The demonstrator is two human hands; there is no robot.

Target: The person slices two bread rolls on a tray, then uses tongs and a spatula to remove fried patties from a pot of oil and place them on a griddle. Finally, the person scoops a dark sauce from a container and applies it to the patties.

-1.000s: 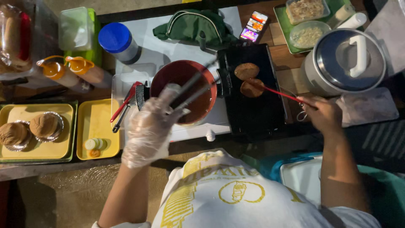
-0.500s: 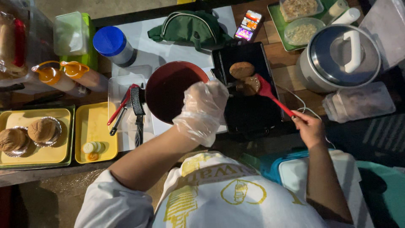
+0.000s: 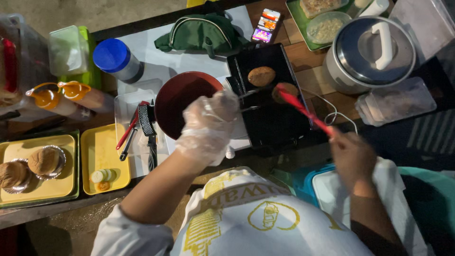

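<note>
The tongs (image 3: 249, 100) are slim and metal, lying nearly level with their tips at about three o'clock, reaching over the black griddle (image 3: 270, 102) toward the nearer patty (image 3: 286, 91). The red spatula (image 3: 303, 111) slants from the four o'clock side up to ten o'clock, its blade resting at that same patty. This patty is round and browned, blurred by motion. A second patty (image 3: 261, 76), also round and browned, lies flat at its ten o'clock, just apart on the griddle.
</note>
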